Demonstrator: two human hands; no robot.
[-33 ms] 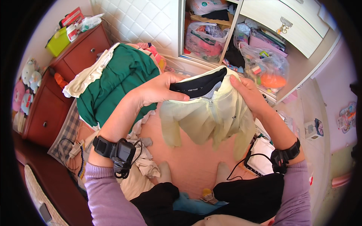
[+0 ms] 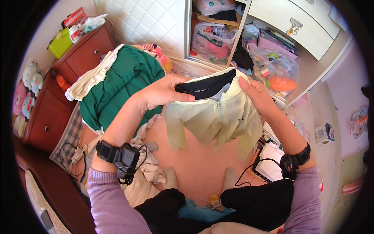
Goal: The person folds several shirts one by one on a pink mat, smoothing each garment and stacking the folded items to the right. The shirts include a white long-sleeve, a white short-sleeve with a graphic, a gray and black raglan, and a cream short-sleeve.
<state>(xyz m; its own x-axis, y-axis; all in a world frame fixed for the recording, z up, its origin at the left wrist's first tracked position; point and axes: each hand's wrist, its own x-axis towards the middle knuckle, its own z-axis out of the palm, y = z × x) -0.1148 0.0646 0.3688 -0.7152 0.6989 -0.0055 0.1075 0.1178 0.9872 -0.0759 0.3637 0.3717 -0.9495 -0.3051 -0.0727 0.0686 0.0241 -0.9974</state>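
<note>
Two hands (image 2: 165,91) were in play, and one pale-yellow zip jacket (image 2: 198,121)! Two black armbands (image 2: 107,151), two purple sleeves (image 2: 113,202), two feet (image 2: 168,180), then one lime-green container (image 2: 59,46), one white power strip (image 2: 77,155)!

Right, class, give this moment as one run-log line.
pale yellow zip-up jacket: held by opening's edge | left hand: gripping left side | right hand: gripping right side | green cloth: heaped at left

Small pale lettering (image 2: 200,91) — one line — on black neck lining (image 2: 219,84) of pale-yellow jacket (image 2: 208,120).
</note>
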